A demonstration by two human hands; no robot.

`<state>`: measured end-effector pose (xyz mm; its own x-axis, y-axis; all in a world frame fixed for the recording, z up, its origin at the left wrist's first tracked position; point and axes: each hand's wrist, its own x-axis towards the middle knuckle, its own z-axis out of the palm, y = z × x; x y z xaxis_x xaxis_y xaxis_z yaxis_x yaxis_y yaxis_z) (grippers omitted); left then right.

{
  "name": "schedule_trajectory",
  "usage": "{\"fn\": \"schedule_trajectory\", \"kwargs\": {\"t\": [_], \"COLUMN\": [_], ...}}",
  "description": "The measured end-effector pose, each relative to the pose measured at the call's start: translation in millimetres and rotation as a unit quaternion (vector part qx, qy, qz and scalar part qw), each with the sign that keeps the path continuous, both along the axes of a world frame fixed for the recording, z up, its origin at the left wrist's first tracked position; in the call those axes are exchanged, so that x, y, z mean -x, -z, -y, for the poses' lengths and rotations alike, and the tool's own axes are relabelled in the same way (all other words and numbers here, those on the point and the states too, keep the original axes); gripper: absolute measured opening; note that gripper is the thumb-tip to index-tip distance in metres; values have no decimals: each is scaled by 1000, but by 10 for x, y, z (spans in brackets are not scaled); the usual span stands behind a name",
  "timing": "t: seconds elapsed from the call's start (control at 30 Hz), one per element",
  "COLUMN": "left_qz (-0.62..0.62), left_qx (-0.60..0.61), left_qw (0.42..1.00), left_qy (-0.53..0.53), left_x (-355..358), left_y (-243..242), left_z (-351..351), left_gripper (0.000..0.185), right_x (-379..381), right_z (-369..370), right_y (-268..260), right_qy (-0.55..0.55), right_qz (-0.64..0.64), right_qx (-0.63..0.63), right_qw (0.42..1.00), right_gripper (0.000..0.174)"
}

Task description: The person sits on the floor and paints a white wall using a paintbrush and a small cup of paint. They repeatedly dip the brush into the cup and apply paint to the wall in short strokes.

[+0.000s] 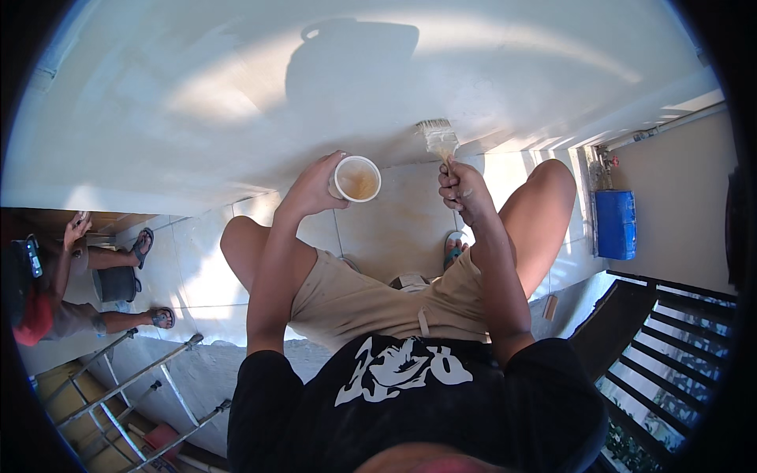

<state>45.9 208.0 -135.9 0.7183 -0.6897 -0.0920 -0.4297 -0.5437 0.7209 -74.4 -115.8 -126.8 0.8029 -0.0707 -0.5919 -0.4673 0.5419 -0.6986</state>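
Note:
My left hand (314,184) grips a white plastic cup (358,178) by its side. Some pale, tan-coloured stuff lies at the bottom of the cup. In my right hand (465,188) is a flat paintbrush (442,137), held by its handle. Its bristles point away from me at the light-coloured wall (366,88); whether they touch it I cannot tell. Whitish smears mark the brush and some fingers. Between my bent knees the tiled floor (390,207) shows, with a sandalled foot (454,248) on it.
To the left sits another person (65,278), one hand at the wall's lower edge, near a black bucket (115,284). Metal scaffold frames (127,390) lie at lower left. A blue container (615,224) stands at right below a red-handled tap (612,161). Dark slatted railing (668,355) is at lower right.

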Motion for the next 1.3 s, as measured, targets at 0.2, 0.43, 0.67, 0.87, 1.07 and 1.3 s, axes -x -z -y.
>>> {"fn": "schedule_trajectory", "kwargs": {"t": [0.2, 0.43, 0.67, 0.87, 1.07, 1.3], "left_qz": [79, 111, 237, 269, 275, 296], "left_qx": [29, 164, 101, 81, 58, 25], "left_qw": [995, 972, 955, 951, 953, 946], "left_qy": [-52, -126, -143, -133, -109, -127], "left_x": [181, 320, 454, 588, 672, 776], "left_y": [-455, -578, -584, -520, -436, -516], "left_z": [132, 166, 206, 292, 351, 456], "left_gripper": [91, 84, 86, 86, 85, 85], "right_x": [213, 382, 141, -147, -173, -229], "right_z": [40, -84, -319, -554, -644, -498], "right_y": [-1449, -1378, -1533, -1327, -1159, -1029], "right_qy": [-25, -241, -312, -369, -375, -344], "right_qz": [139, 271, 329, 361, 397, 425], "right_qx": [142, 439, 695, 700, 649, 623], "right_qw": [980, 822, 559, 493, 529, 560], "right_gripper": [40, 39, 25, 12, 5, 2]}}
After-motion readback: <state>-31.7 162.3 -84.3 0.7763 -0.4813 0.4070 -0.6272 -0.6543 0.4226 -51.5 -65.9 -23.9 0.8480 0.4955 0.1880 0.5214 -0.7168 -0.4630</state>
